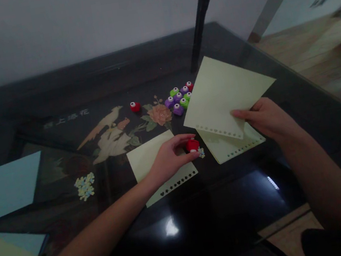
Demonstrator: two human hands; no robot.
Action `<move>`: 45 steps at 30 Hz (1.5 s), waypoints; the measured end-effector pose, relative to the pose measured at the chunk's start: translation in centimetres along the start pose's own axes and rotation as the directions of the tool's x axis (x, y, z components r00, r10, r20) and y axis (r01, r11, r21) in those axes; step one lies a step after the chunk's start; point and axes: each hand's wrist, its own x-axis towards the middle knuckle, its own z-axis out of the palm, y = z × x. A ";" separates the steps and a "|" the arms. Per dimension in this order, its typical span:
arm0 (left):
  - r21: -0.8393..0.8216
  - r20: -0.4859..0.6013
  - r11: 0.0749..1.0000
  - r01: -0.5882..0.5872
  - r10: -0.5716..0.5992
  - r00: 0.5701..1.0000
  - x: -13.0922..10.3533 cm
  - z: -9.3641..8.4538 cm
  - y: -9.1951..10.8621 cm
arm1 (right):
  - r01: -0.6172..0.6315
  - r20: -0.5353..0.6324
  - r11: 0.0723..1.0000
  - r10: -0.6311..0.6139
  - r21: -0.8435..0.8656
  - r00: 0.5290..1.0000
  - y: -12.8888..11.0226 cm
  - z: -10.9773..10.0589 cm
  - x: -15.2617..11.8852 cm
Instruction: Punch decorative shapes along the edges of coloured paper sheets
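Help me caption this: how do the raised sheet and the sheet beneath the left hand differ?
The raised sheet tilts in the right hand; the sheet beneath the left hand lies flat. The raised sheet's cutouts look pale, the flat sheet's black. Both are yellowish, with edge cutouts.

Your left hand (pixel 170 156) and right hand (pixel 270 121) are bare, as are your slim forearms (pixel 117 222). Your fingers (pixel 182 137) look slender too.
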 end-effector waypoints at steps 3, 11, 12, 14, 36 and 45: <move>0.002 0.001 1.000 -0.013 0.013 1.000 0.0 -0.1 0.0 | 0.036 -0.013 0.999 -0.036 0.020 0.999 -0.1 0.1 0.0; 0.199 0.007 0.976 -0.085 0.085 0.996 -0.2 -0.6 0.9 | 0.068 0.032 0.995 -0.070 0.070 0.997 -0.4 0.1 0.0; 0.260 0.030 0.959 -0.113 0.109 0.994 -0.2 -0.7 0.9 | 0.070 0.029 0.994 -0.072 0.084 0.997 -0.4 0.1 -0.1; 0.392 0.086 0.901 -0.183 0.162 0.983 -0.1 -0.9 1.0 | 0.064 0.022 0.993 -0.066 0.103 0.998 -0.5 0.0 -0.2; 0.460 0.042 0.874 -0.159 0.157 0.987 -0.6 -2.1 2.2 | 0.106 -0.123 0.977 -0.084 0.185 0.989 -2.5 0.1 -1.5; -0.006 -0.042 0.999 0.050 -0.050 0.998 0.0 -2.8 2.4 | 0.175 -0.247 0.968 -0.128 0.181 0.961 -3.2 -0.9 -1.9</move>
